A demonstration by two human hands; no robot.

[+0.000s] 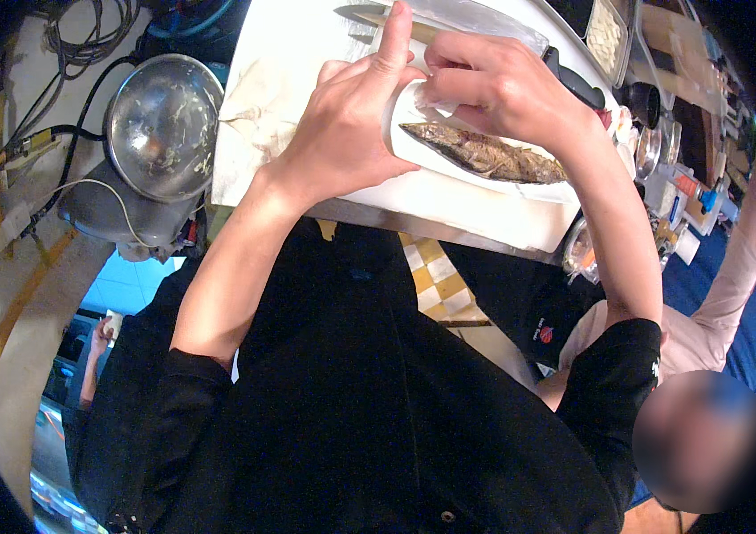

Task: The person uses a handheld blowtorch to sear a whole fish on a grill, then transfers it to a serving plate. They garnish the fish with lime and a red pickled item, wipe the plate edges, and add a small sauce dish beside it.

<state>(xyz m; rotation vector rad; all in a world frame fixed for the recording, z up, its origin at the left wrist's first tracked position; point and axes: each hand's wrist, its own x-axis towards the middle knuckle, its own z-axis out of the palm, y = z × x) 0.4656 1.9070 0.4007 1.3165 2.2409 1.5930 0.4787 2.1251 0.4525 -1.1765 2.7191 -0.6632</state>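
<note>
A browned, cooked whole fish (pixel 489 158) lies on a white plate (pixel 449 163) on a white work board. My left hand (pixel 347 125) is at the plate's left edge, index finger pointing up and away and thumb stretched along the near side. The plate's rim sits in the crook of that hand; its other fingers are partly hidden. My right hand (pixel 494 84) is over the far side of the plate, its fingertips pinching a white piece of paper or cloth (pixel 431 96) close to the rim. Beyond the hands lies a knife (pixel 365 15).
A steel bowl (pixel 164 125) with food scraps stands left of the white board (pixel 262 98). A black handle (pixel 574 82) and a tray of pale pieces (pixel 607 40) are at far right. Another person (pixel 663 343) is close on my right, beside crowded jars and bottles (pixel 672 187).
</note>
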